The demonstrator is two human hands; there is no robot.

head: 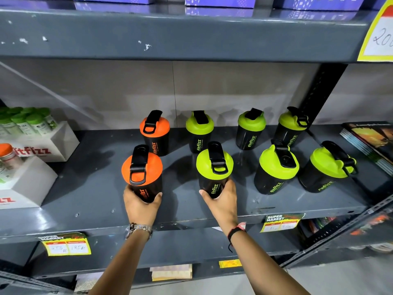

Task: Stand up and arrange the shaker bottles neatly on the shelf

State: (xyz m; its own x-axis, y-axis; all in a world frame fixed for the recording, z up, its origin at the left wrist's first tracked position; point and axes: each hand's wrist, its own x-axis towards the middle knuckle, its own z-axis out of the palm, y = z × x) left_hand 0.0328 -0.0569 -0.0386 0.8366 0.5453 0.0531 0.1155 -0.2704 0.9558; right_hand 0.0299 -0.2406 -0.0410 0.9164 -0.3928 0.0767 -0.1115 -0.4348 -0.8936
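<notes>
Several black shaker bottles stand upright in two rows on the grey shelf (pixel 89 188). My left hand (pixel 141 206) grips the base of the front orange-lidded bottle (pixel 142 167). My right hand (pixel 221 202) grips the base of the front green-lidded bottle (pixel 214 165). Behind them stand another orange-lidded bottle (pixel 154 128) and a green-lidded bottle (pixel 199 125). To the right, two more green-lidded bottles (pixel 251 122) (pixel 292 122) stand in the back row, and two (pixel 276 165) (pixel 328 162) in the front row.
White fitfizz display boxes (pixel 45 145) with small green-capped tubes (pixel 27 120) sit at the shelf's left end. A stack of booklets (pixel 370 143) lies at the right, past a black upright post (pixel 321 92). Price tags (pixel 66 244) hang on the shelf's front edge. Another shelf runs overhead (pixel 170 33).
</notes>
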